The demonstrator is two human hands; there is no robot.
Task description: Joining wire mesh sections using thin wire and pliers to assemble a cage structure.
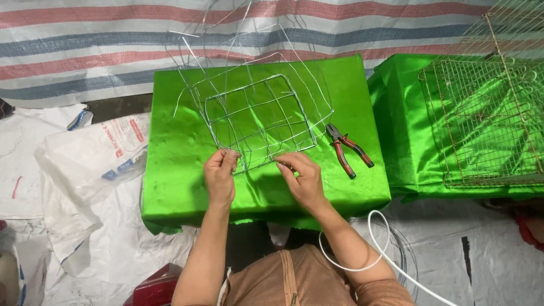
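The left hand (220, 177) and right hand (303, 180) are pinching, with fingers closed, the near edge of a thin silver wire grid frame (259, 122) that is lying on a shiny green cloth-covered box (175, 181). Red-handled metal pliers (347, 149) are resting just beside the frame. A finished square wire mesh cage (481, 122) is sitting on another green cloth at the right.

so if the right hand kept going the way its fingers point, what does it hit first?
The right hand points up and left along the near edge of the wire grid frame, which it already touches. Going on, it would probably meet the left hand at the frame's near-left corner; depth is unclear.
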